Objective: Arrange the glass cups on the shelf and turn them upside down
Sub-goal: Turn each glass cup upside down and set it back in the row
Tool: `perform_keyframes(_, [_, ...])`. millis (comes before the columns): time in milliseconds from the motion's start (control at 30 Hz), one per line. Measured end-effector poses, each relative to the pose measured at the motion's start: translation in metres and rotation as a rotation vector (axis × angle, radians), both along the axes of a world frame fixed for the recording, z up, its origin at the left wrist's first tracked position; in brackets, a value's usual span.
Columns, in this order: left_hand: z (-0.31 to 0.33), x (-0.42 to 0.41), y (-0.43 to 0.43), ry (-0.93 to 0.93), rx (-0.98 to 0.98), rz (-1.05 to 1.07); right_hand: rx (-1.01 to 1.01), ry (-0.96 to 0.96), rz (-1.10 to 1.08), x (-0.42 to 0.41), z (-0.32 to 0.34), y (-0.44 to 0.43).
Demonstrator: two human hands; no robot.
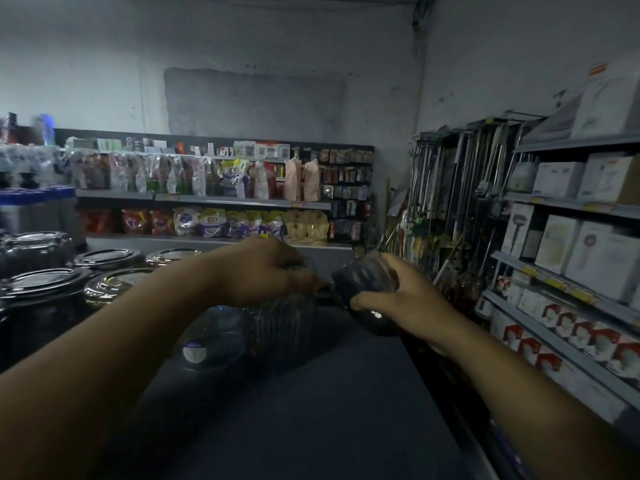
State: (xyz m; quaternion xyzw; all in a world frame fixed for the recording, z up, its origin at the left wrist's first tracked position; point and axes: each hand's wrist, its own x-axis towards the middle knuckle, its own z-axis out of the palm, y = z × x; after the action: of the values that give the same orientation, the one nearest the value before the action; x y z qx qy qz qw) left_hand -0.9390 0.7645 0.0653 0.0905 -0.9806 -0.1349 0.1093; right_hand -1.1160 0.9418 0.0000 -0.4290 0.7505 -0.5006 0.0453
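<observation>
Both forearms reach in from the lower corners over the dark shelf. Just under the left wrist lies a clear glass piece with a round white-and-blue sticker; its writing is too blurred to read. The left hand curls palm-down over the top of a ribbed glass cup standing on the shelf, gripping it. Just beside it, the right hand grips a second glass cup, tilted above the shelf. Which end is its rim is hard to tell in the dim light. Left of the left arm sit dark glass bowls, partly cut off. Boxes right of the right hand carry unreadable print.
</observation>
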Motion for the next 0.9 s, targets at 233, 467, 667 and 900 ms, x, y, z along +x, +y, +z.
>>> perform_keyframes(233, [-0.003,0.006,-0.002,0.088,-0.088,-0.046,0.126,0.146,-0.113,0.000,0.050,0.014])
perform_keyframes(467, [-0.007,0.010,-0.003,0.138,-0.125,-0.065,0.308,0.272,-0.052,0.008,0.085,0.008])
perform_keyframes(667, [-0.010,0.009,-0.004,0.156,-0.107,-0.056,0.537,0.434,-0.111,0.013,0.090,-0.015])
perform_keyframes(900, [-0.011,0.011,-0.002,0.157,-0.085,-0.072,0.705,0.521,-0.038,0.015,0.084,-0.037])
